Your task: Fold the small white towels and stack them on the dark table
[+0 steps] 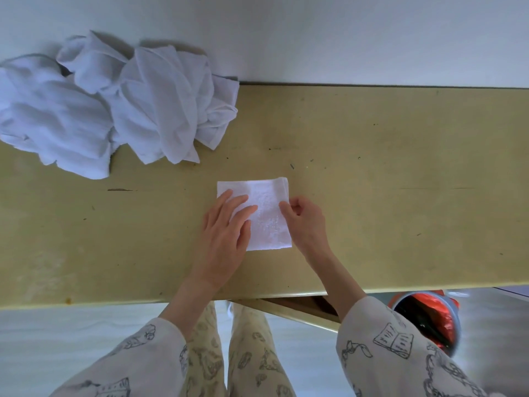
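A small white towel, folded into a neat rectangle, lies flat near the middle of the olive-yellow table. My left hand rests flat on the towel's left half, fingers straight and spread. My right hand is at the towel's right edge, thumb and curled fingers pinching that edge. A heap of crumpled white towels sits at the table's far left against the wall.
A white wall runs along the table's far edge. Below the front edge on the right stands a grey bin with red and black contents. My patterned trouser legs show beneath the table edge.
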A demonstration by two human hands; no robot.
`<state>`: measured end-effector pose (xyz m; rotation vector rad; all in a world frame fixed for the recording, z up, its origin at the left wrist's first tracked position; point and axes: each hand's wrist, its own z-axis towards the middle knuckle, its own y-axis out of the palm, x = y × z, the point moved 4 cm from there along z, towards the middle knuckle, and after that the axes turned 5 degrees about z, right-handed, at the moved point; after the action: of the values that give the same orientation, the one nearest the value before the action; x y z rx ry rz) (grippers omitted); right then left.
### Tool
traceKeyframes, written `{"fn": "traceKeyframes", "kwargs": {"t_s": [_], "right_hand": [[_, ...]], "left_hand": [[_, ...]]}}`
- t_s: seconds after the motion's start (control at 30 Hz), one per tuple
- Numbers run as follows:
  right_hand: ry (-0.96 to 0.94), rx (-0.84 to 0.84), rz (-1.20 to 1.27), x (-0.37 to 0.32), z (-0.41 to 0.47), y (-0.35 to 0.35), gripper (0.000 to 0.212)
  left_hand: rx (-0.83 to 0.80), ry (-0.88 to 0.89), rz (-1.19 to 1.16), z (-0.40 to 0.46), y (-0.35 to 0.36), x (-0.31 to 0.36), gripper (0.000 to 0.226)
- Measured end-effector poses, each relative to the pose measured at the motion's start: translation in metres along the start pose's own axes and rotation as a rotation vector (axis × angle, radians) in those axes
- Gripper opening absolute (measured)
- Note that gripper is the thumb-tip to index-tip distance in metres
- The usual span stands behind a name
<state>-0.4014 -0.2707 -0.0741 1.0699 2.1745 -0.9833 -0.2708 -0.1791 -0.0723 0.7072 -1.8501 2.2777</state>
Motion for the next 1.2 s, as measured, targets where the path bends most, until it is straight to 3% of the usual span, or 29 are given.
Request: {"fn": "traceKeyframes", "kwargs": {"t_s": [0.23, 0.4, 0.5, 0.57, 0.63, 0.7, 0.8, 0.9, 1.03, 1.2], "right_hand": [[0.006, -0.017, -0.025, -0.002, 0.005, 0.0, 0.011], [0.035, -0.031, 0.003, -0.005, 0.002, -0.002, 0.01], [-0.014, 0.079, -0.001, -0.005, -0.005, -0.01, 0.005], [-0.142, 0.176, -0.112, -0.003, -0.015, -0.015, 0.012], [-0.387, 0.22, -0.314, -0.002, -0.026, -0.011, 0.023], [-0.632, 0.196, -0.519, 0.005, -0.033, 0.003, 0.034], [-0.777, 0.142, -0.67, 0.016, -0.033, 0.016, 0.043], [-0.813, 0.171, -0.726, 0.009, -0.029, 0.023, 0.043], [-0.764, 0.16, -0.809, 0.004, -0.013, 0.04, 0.048], [-0.69, 0.135, -0.85, 0.015, -0.001, 0.04, 0.057]], "left_hand": [[-0.267, 0.025, 0.162, -0.006, 0.016, 0.001, 0.048], [-0.341, 0.051, 0.248, -0.007, 0.023, -0.001, 0.059], [-0.363, 0.062, 0.283, -0.008, 0.025, -0.001, 0.066], [-0.359, 0.065, 0.293, -0.009, 0.025, 0.0, 0.069], [-0.362, 0.068, 0.293, -0.009, 0.025, 0.001, 0.072], [-0.375, 0.074, 0.281, -0.01, 0.024, 0.001, 0.07], [-0.354, 0.053, 0.175, -0.007, 0.014, 0.004, 0.057], [-0.265, -0.015, 0.073, 0.0, 0.002, 0.003, 0.048], [-0.212, -0.016, 0.131, 0.008, 0.006, -0.003, 0.044], [-0.267, -0.047, 0.283, 0.005, 0.016, -0.022, 0.06]]}}
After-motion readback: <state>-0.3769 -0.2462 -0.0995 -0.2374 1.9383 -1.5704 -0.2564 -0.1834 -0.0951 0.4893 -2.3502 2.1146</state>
